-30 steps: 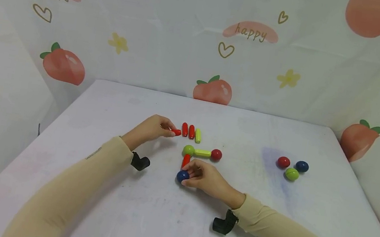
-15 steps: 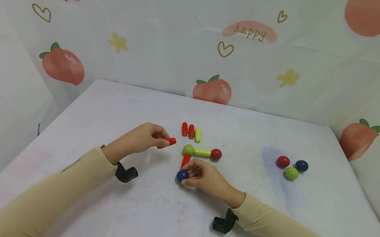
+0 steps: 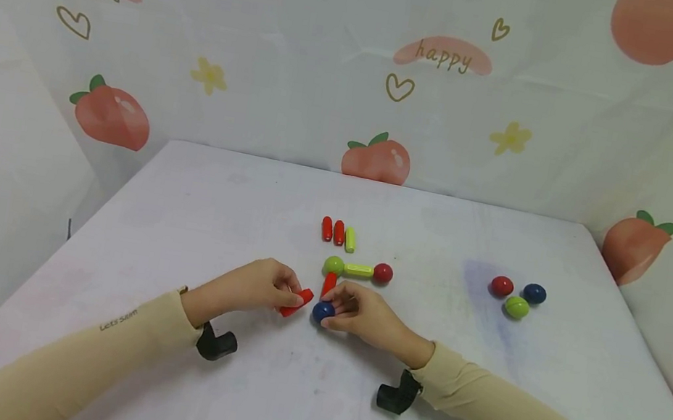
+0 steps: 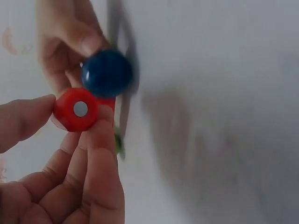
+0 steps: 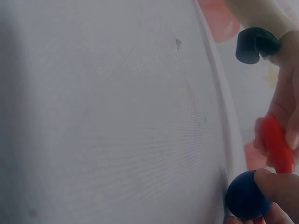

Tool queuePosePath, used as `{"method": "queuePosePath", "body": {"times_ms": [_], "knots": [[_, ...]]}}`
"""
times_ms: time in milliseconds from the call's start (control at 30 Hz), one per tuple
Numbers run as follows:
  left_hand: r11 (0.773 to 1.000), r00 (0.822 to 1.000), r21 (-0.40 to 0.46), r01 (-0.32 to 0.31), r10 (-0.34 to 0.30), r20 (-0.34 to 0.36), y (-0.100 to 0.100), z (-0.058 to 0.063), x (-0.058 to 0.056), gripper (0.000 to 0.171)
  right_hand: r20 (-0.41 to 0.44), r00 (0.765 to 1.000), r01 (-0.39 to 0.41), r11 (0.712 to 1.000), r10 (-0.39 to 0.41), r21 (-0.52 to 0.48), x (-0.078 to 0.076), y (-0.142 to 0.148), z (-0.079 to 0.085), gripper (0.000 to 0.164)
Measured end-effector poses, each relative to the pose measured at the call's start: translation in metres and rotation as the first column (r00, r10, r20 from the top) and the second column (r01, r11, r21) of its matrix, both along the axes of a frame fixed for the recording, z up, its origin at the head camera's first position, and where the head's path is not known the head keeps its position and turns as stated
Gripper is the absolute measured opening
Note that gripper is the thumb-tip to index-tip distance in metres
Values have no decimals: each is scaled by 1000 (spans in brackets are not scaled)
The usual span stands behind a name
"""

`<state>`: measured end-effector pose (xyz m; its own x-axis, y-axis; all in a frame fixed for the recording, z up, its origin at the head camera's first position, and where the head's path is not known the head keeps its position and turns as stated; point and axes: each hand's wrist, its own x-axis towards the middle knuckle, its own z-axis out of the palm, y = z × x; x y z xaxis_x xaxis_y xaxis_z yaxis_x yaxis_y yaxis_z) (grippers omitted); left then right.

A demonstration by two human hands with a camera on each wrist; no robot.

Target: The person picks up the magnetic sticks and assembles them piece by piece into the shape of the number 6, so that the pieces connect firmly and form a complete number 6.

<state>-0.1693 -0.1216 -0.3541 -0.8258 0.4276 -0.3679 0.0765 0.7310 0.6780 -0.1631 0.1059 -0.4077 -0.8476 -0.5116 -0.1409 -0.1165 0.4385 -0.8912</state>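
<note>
My left hand (image 3: 261,286) pinches a red magnetic rod (image 3: 297,303) between thumb and fingers; in the left wrist view a round silvery disc shows on the rod's end (image 4: 81,108). Just to its right, my right hand (image 3: 368,318) holds a blue ball (image 3: 323,312) by thumb and fingertips. From that ball a second red rod (image 3: 330,284) runs back to a green ball (image 3: 334,265). A yellow-green rod (image 3: 358,271) joins the green ball to a red ball (image 3: 383,274), making an L shape. The right wrist view shows the held rod (image 5: 276,144) close above the blue ball (image 5: 247,196).
Behind the L lie two loose red rods (image 3: 333,231) and a yellow-green rod (image 3: 350,239) side by side. Off to the right sit a loose red ball (image 3: 502,287), a blue ball (image 3: 534,294) and a green ball (image 3: 517,308). A printed curtain (image 3: 303,87) hangs behind the table.
My left hand has carried the red rod away from the loose rods, toward the front and up close to the blue ball. The right hand has stayed in place.
</note>
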Motion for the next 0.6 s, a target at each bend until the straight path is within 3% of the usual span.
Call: {"method": "queuePosePath", "body": {"times_ms": [300, 467, 600], "knots": [[1000, 998, 14, -14, 13, 61, 8, -9, 14, 12, -16, 1000, -20, 999, 19, -26, 2, 1, 2, 32], [1000, 992, 16, -18, 16, 121, 11, -13, 19, 12, -12, 1000, -18, 1000, 18, -19, -1, 2, -2, 32], [997, 980, 68, -41, 27, 198, 14, -19, 23, 11, -20, 1000, -16, 1000, 15, -11, -1, 2, -2, 31]]}}
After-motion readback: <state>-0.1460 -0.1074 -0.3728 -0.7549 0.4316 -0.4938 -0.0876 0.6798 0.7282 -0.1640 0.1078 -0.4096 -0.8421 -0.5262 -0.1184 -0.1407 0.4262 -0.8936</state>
